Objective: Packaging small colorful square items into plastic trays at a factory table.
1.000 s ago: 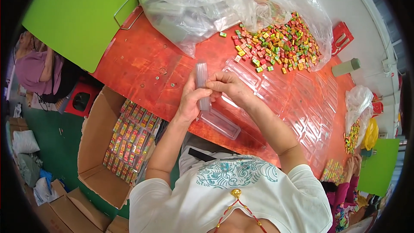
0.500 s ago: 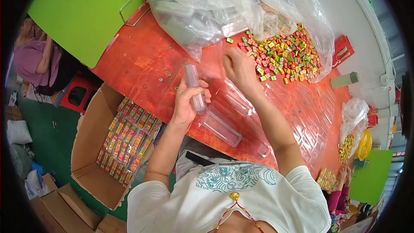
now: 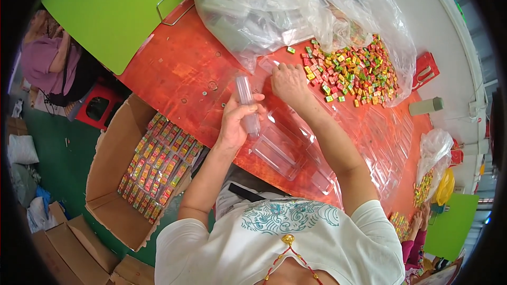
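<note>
My left hand is wrapped round a long, narrow clear plastic tray, possibly several nested together, tilted above the table. To its right, my right hand is low over the table with its fingers curled down. A strip of clear plastic shows beside its fingertips; what they pinch, if anything, is hidden. More clear plastic trays lie on the red table below and right of my hands. Beyond my right hand is a heap of small wrapped candies in red, yellow, green and orange.
A big clear plastic bag covers the far side of the table. At the lower left stands a cardboard box with filled candy packs. A greenish bottle lies at the right. Another person in purple sits far left.
My right hand has moved down slightly toward the clear plastic, away from the candies' edge. My left hand keeps its hold on the tray. The whole view has shifted a little.
</note>
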A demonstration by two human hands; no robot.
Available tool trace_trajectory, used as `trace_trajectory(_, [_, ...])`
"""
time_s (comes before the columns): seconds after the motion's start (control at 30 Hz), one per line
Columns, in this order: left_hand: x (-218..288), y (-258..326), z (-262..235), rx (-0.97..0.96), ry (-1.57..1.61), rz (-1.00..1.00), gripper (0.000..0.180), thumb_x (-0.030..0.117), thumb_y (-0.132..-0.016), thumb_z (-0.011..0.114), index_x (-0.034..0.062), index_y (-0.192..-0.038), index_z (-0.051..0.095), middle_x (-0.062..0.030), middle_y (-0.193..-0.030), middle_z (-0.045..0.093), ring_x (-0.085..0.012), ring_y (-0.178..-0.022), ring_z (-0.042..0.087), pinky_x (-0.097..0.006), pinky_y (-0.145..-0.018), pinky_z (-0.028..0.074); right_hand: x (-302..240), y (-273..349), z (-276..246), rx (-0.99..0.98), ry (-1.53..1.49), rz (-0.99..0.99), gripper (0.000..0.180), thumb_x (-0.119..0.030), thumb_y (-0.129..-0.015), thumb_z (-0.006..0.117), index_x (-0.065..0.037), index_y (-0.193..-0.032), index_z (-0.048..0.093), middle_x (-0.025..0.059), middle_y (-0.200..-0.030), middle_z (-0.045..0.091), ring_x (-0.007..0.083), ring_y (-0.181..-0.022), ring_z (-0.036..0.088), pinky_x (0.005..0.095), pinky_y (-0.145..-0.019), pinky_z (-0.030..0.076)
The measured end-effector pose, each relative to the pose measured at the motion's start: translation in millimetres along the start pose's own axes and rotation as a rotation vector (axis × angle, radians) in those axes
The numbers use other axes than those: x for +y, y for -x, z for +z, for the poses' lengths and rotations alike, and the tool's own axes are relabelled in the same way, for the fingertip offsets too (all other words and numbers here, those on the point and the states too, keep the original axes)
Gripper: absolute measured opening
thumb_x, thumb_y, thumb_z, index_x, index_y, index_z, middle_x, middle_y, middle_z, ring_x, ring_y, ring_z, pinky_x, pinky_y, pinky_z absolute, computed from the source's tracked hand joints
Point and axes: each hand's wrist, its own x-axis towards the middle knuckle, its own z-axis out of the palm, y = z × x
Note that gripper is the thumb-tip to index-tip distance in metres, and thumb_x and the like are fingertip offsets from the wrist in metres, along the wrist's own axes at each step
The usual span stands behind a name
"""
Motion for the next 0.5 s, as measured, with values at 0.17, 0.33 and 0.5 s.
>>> trace_trajectory(0.17, [-1,4,6,0.074,-0.016,0.009,0.044,0.004,-0.078,0.059,0.0032,-0.120,0.047,-0.0108,-0.101,0.060,-0.0183,-0.084,0.064,-0.031,-0.071,0.054,-15,13,-49,-0.056,-0.738,0.113,0.023,-0.023,-0.087,0.059,-0.002,-0.083,0.065,0.0105,-0.075,0.064,0.0227,-0.070,0.063,0.0388,-0.063,0.046])
trace_trajectory(0.33, [-2,7,20,0.033,-0.073,0.005,0.042,0.007,-0.079,0.058,0.0043,-0.120,0.048,-0.0076,-0.098,0.060,-0.0172,-0.084,0.063,-0.031,-0.072,0.054,-32,33,-57,-0.361,-1.603,0.229,0.016,-0.014,-0.090,0.060,0.000,-0.084,0.063,0.0010,-0.067,0.057,0.0093,-0.061,0.054,0.0253,-0.054,0.042])
trace_trajectory(0.5, [0,12,17,-0.017,-0.033,-0.008,0.037,0.009,-0.079,0.057,0.0021,-0.116,0.050,-0.0091,-0.094,0.062,-0.0179,-0.079,0.064,-0.032,-0.070,0.054,-30,40,-64,-0.477,-1.864,0.318,0.019,-0.017,-0.092,0.061,-0.001,-0.082,0.064,0.0011,-0.070,0.059,0.0075,-0.065,0.054,0.0244,-0.061,0.043])
